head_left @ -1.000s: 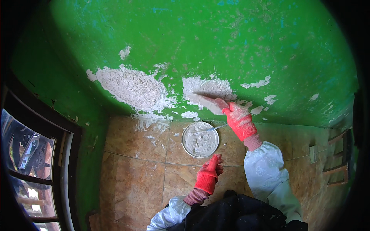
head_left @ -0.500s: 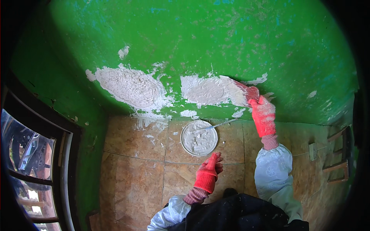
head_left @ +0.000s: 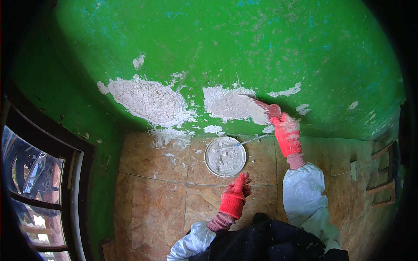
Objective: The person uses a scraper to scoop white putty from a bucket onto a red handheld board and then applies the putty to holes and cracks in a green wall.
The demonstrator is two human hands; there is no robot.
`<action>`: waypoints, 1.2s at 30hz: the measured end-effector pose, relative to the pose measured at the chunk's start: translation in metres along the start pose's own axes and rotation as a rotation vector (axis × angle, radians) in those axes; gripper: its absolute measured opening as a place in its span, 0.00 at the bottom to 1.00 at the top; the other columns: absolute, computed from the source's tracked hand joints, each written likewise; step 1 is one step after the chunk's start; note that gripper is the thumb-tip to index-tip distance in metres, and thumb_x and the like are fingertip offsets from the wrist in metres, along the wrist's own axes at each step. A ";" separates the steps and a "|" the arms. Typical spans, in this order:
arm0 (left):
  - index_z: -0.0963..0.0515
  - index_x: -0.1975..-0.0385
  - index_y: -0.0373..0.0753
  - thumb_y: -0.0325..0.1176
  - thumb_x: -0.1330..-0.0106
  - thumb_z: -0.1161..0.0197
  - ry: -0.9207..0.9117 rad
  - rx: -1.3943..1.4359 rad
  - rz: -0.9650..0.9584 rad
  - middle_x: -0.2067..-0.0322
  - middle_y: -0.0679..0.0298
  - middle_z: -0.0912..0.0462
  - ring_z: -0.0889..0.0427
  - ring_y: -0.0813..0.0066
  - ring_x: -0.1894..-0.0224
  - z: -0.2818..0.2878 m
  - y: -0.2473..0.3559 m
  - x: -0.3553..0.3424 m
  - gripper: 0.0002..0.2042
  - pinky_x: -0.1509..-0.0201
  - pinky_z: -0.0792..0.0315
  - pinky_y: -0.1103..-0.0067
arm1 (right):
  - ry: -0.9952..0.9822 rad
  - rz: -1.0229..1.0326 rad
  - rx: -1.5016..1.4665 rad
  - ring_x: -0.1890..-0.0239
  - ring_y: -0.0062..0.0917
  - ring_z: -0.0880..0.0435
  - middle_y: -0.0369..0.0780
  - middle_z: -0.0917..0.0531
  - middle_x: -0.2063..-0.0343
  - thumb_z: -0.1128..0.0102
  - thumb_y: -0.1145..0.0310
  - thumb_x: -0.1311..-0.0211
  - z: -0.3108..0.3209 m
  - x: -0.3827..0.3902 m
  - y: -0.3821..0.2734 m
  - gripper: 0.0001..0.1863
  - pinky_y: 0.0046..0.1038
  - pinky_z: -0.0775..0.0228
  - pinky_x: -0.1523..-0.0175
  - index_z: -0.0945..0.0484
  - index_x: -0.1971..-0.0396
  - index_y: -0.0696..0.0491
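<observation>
My right hand (head_left: 286, 132), in a red work glove, grips a wide reddish putty knife (head_left: 270, 109) by its near right end. Its blade lies against the right patch of whitish filler (head_left: 226, 103) on the green wall (head_left: 235, 48). My left hand (head_left: 235, 195), gloved in the same red, hangs over the floor with nothing in it, its fingers loosely apart. Just beyond it stands a round tub of white filler (head_left: 225, 156), with a thin light stick (head_left: 250, 140) lying across its rim. Another rough filler patch (head_left: 148, 101) covers the wall further left.
Brown floor tiles (head_left: 156, 204) meet the wall's foot, with white spills near the tub. On the left is a dark-framed glazed door or window (head_left: 32, 204). A wooden frame (head_left: 383, 174) stands at the far right, near a small pale block (head_left: 355, 171).
My right hand and the putty knife have slid left and slightly down across the right filler patch, smearing it. My left hand has stayed nearly still.
</observation>
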State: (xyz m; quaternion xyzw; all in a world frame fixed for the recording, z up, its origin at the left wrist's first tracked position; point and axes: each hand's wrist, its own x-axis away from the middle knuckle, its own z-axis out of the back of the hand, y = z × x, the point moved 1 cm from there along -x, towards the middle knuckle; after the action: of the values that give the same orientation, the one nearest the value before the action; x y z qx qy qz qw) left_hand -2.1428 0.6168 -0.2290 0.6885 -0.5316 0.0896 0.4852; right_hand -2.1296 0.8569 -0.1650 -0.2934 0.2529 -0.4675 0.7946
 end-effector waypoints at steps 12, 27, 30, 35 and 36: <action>0.26 0.56 0.40 0.49 0.40 0.47 0.002 0.004 0.074 0.65 0.66 0.23 0.28 0.80 0.72 -0.002 0.001 0.001 0.20 0.65 0.31 0.83 | -0.066 -0.086 -0.534 0.72 0.13 0.26 0.32 0.19 0.71 0.42 0.73 0.48 -0.020 0.015 -0.043 0.09 0.18 0.35 0.66 0.22 0.65 0.55; 0.26 0.57 0.40 0.48 0.40 0.45 0.005 0.055 0.079 0.68 0.67 0.22 0.28 0.80 0.74 0.003 0.001 -0.003 0.19 0.66 0.32 0.83 | 0.049 -0.033 -0.802 0.73 0.13 0.26 0.32 0.19 0.72 0.43 0.73 0.47 -0.018 0.016 -0.038 0.08 0.18 0.35 0.66 0.22 0.66 0.54; 0.25 0.58 0.40 0.48 0.41 0.45 0.016 0.020 0.120 0.68 0.67 0.22 0.28 0.80 0.74 0.000 0.000 -0.001 0.19 0.66 0.31 0.83 | -0.078 -0.120 -0.611 0.70 0.14 0.25 0.33 0.19 0.70 0.42 0.75 0.48 -0.030 0.014 -0.053 0.09 0.18 0.35 0.64 0.22 0.65 0.57; 0.25 0.58 0.40 0.48 0.41 0.45 0.014 0.013 0.110 0.68 0.67 0.22 0.28 0.79 0.74 -0.001 0.002 -0.002 0.19 0.66 0.31 0.82 | 0.033 -0.011 -0.651 0.72 0.14 0.26 0.33 0.19 0.71 0.42 0.75 0.49 -0.029 0.001 -0.038 0.08 0.17 0.35 0.65 0.22 0.66 0.57; 0.25 0.58 0.40 0.48 0.41 0.45 0.017 0.023 0.104 0.68 0.67 0.22 0.28 0.79 0.75 0.000 0.002 -0.002 0.19 0.66 0.31 0.82 | 0.100 -0.028 -0.676 0.72 0.14 0.26 0.33 0.19 0.71 0.42 0.75 0.49 -0.025 0.004 -0.035 0.08 0.17 0.35 0.66 0.22 0.67 0.58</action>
State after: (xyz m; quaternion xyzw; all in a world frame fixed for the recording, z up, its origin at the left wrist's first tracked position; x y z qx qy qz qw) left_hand -2.1451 0.6178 -0.2294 0.6646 -0.5613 0.1267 0.4766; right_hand -2.1658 0.8342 -0.1585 -0.5204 0.4282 -0.3820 0.6324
